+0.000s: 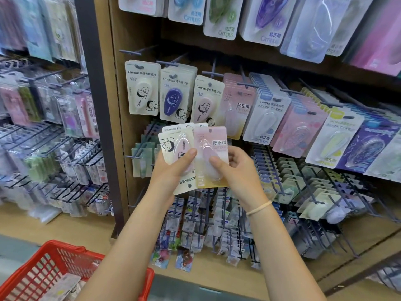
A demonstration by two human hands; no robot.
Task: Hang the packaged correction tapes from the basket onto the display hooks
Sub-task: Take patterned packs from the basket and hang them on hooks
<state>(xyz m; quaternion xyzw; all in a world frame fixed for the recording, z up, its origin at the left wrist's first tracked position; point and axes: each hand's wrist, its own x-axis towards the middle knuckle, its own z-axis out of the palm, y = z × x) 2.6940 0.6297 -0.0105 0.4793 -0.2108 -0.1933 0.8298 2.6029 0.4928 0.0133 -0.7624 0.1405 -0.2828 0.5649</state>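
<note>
Holding a fanned stack of carded correction-tape packs at the middle of the frame, I have my left hand (173, 168) clamped on the cream cartoon-printed pack (171, 148), thumb across its front. My right hand (233, 168) pinches the pink-to-yellow blister-carded pack (213, 157), thumb on the blister. That pink pack stands upright, long axis vertical, hang hole at its top edge. Its matching row of pink carded packs (237, 105) hangs just above and slightly right of it, so the right hand is the nearer one. I judge the coming move is a short lift up and right onto that dark wire hook (245, 82). More packs lie in the red plastic basket (65, 257) at lower left.
</note>
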